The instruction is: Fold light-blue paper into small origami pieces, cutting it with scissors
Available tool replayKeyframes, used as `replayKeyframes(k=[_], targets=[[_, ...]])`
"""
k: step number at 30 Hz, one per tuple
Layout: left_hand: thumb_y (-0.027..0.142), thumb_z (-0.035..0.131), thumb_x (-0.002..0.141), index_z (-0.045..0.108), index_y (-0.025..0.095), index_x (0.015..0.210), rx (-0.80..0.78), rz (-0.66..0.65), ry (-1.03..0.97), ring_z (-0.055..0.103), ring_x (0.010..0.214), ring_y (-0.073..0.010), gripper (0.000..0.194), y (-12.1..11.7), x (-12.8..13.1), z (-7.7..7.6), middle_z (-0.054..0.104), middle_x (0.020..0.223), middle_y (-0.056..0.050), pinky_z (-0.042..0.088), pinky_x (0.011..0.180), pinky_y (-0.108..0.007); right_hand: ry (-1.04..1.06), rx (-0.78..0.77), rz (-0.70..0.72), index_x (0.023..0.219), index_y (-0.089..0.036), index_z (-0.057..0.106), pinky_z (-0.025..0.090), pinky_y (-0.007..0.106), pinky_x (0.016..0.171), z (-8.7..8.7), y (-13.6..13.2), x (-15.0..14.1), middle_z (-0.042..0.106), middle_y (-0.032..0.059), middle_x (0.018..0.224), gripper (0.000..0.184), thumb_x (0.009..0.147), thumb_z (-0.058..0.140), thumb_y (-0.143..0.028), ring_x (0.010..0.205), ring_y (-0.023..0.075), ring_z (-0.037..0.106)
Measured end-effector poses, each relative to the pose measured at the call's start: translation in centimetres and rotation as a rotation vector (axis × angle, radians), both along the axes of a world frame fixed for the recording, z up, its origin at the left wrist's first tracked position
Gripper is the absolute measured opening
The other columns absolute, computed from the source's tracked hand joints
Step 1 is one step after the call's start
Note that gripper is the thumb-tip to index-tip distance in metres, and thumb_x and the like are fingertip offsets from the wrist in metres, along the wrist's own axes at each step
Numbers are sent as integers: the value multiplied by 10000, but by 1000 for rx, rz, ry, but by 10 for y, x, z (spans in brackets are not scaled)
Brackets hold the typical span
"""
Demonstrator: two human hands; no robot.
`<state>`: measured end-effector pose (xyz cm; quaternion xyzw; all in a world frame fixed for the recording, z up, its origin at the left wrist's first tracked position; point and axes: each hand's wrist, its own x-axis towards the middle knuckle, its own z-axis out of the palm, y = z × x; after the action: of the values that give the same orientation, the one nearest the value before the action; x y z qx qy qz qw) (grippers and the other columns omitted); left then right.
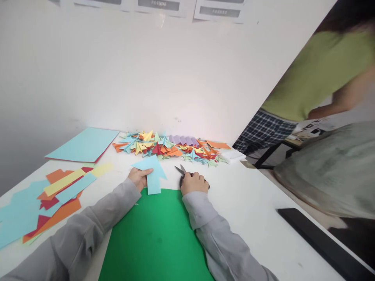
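A light blue paper cutout [153, 181], shaped like an arrow with a straight stem, is pinched in my left hand [139, 177], the thumb lying across its front. My right hand [194, 183] is wrapped around black-handled scissors [181, 170]. Their blades are spread and point up and left, apart from the paper. Under both hands lies a green sheet [159, 234], partly covered by my right forearm. Just beyond the hands, a heap of small folded paper pieces [164, 150] in several colours runs along the wall.
Coloured paper scraps [61, 195] spread over the table's left side, with a blue sheet stack [84, 144] behind them. A purple pleated paper [184, 140] and an orange sheet [218, 144] lie against the wall [146, 78]. A long black object [316, 238] lies at right, near people [322, 78].
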<state>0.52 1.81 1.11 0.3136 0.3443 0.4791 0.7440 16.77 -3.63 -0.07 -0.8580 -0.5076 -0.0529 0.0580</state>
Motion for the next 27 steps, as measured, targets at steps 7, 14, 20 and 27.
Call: replayKeyframes(k=[7,14,20,27], targets=[[19,626,542,573,61,796,1,-32,1,610,714,-260,263,-1,0,0,651,683,-116,495,642,-425,-86,311,110,1054,-133,521,181,496,850,-1,-2,-3,441,183,1135,332,773,345,-159,1069,308,349],[112,693,495,620,61,731,141,-167,29,608,672,-230,252,0,3,-13,656,683,-110,477,642,-359,508,550,592,1023,-141,501,363,328,792,-1,-6,-28,549,110,948,339,811,314,-329,908,198,472],[140,677,494,623,77,662,236,-216,240,572,541,-172,187,2,4,-22,622,569,-64,446,543,-284,866,574,501,646,-199,545,409,301,620,-10,3,-19,563,18,649,161,723,447,-301,643,165,510],[-35,518,473,539,132,929,412,-62,362,539,561,-100,485,1,5,-21,571,646,9,406,528,-191,754,724,425,678,-192,550,400,270,577,-16,9,-8,555,11,643,184,733,432,-322,601,145,494]])
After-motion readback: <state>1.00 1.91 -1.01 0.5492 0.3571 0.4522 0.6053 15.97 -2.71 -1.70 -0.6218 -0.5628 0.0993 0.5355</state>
